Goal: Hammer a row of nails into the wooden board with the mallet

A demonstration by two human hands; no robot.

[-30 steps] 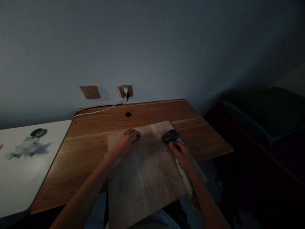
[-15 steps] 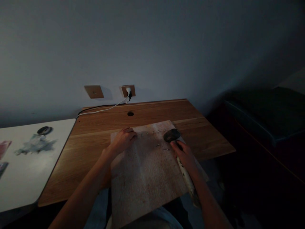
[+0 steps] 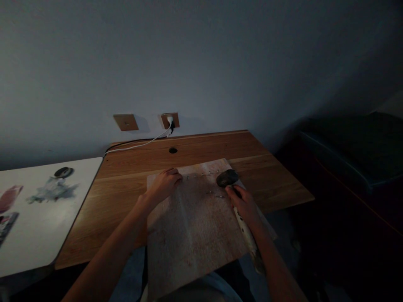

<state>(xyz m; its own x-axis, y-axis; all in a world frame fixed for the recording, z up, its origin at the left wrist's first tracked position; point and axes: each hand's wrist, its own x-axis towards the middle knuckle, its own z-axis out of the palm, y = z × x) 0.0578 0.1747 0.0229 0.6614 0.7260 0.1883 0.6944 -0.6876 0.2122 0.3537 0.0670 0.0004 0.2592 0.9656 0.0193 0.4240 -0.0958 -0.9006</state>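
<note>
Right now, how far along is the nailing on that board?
Done: a row of nails stands along the far edge of the board. In hand: the right hand holds the hammer, head on the board; the left hand steadies it. Left: seemingly two loose nails beside the hammer head.

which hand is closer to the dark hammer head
Right. The right hand grips the hammer just behind its dark head; the left hand rests on the board near its far left corner, off to the head's left, not touching it.
</note>
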